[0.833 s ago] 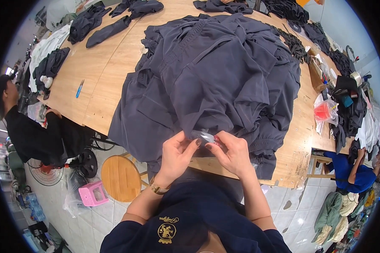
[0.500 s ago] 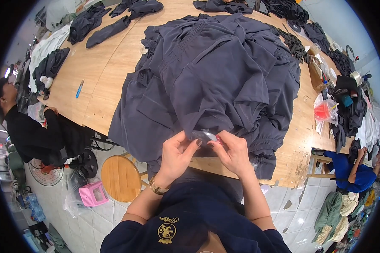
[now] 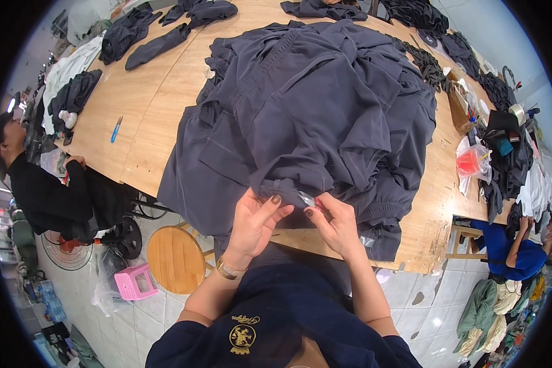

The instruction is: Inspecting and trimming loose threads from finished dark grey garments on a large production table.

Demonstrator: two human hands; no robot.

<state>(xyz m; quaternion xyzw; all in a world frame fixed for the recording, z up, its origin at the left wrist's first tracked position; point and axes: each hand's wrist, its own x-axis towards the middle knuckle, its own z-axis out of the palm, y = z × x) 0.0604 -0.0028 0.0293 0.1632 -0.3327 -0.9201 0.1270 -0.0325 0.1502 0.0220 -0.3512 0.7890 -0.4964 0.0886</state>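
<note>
A heap of dark grey garments [image 3: 325, 122] with gathered elastic waistbands lies in front of me. My left hand [image 3: 256, 224] is closed on a hemmed edge of the nearest garment [image 3: 279, 187], thumb on top and fingers beneath. In my right hand [image 3: 336, 224] is a small pair of thread snips [image 3: 306, 198]. Its silver blades point left at the held edge, and its reddish handle is mostly hidden by my fingers. The two hands are close together but apart, just over the table's near edge.
Blue snips [image 3: 116, 130] lie on the wooden table [image 3: 147, 104] to the left. A round stool [image 3: 176, 259] and a pink plastic stool [image 3: 135, 283] stand below. One person [image 3: 55, 190] is at the left, another [image 3: 515, 248] at the right. A red drink bag [image 3: 470, 161] sits at the right.
My left hand has turned and shifted slightly left, its fingers spreading more into view. More of the folded hem and the snips' blades now shows.
</note>
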